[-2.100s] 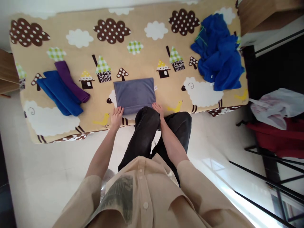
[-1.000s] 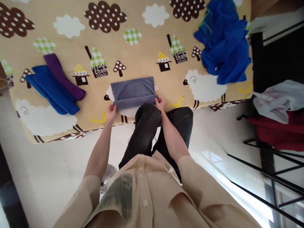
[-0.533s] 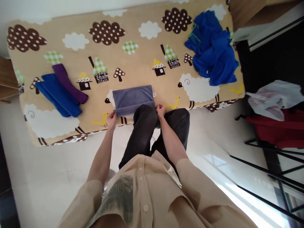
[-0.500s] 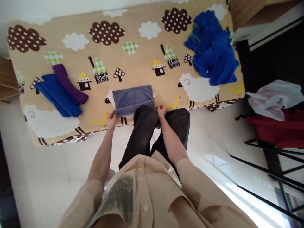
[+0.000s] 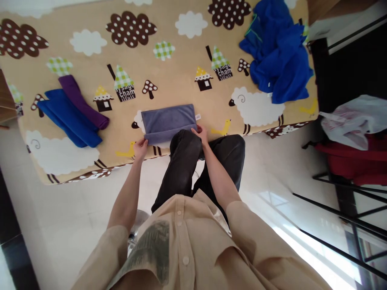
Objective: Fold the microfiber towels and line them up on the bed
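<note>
A grey-blue towel (image 5: 169,117) lies near the bed's front edge, its near side folded over in a strip and a small white tag at its right end. My left hand (image 5: 140,149) pinches the left corner of that folded strip. At the right end of the strip, my right hand (image 5: 200,133) is closed on the towel's edge, with thumb and fingers together. My knee covers part of the towel's near edge.
Folded blue towels (image 5: 71,117) and a rolled purple towel (image 5: 84,102) lie on the left of the patterned bed (image 5: 175,84). A crumpled blue towel heap (image 5: 278,56) is at the right. Beyond the bed's right end are a white plastic bag (image 5: 356,121) and black metal bars (image 5: 335,223).
My right hand has shifted slightly up and left onto the towel's right end. My left hand keeps its pinch on the left corner. The camera view has moved a little closer.
</note>
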A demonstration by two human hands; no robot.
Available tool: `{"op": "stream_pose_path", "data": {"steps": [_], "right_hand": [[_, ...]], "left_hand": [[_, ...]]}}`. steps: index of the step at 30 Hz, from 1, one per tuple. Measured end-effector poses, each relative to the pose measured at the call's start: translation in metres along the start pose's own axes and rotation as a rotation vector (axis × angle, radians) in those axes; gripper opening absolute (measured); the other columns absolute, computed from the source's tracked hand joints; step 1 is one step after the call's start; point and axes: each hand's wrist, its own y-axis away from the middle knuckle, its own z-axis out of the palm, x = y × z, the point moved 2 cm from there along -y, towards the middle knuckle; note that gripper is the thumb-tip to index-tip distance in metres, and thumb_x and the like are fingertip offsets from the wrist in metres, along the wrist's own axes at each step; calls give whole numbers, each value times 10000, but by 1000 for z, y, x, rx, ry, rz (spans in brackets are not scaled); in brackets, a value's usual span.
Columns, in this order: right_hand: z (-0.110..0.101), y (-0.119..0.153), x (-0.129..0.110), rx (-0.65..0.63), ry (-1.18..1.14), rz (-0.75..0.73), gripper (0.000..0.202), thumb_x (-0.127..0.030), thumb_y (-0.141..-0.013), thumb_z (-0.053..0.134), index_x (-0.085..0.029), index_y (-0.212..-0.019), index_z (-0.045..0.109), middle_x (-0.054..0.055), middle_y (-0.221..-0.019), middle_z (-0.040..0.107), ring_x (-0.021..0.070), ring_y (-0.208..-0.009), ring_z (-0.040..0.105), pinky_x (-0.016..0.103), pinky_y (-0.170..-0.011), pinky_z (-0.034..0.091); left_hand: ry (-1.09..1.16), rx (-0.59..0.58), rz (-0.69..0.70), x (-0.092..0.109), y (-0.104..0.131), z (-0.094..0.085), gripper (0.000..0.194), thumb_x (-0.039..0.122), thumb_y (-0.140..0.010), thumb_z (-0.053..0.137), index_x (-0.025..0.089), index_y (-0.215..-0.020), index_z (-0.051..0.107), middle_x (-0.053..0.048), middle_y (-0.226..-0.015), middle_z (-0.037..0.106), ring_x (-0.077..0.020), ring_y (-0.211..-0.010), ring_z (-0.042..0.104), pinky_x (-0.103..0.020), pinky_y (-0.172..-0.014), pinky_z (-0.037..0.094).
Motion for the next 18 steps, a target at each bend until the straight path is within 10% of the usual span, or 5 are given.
{"op": "stream_pose_path", "data": {"steps": [18], "right_hand": [[-1, 7, 2, 119, 231, 78, 286, -205, -828, 655, -157, -1107, 695, 114, -995, 741, 229, -854, 701, 401, -896, 577]], "left_hand": [[-245, 52, -78, 22, 8, 4, 253, 269, -801, 661, 161, -1029, 662, -109, -968, 751, -236, -911, 735, -385, -918, 583]]}}
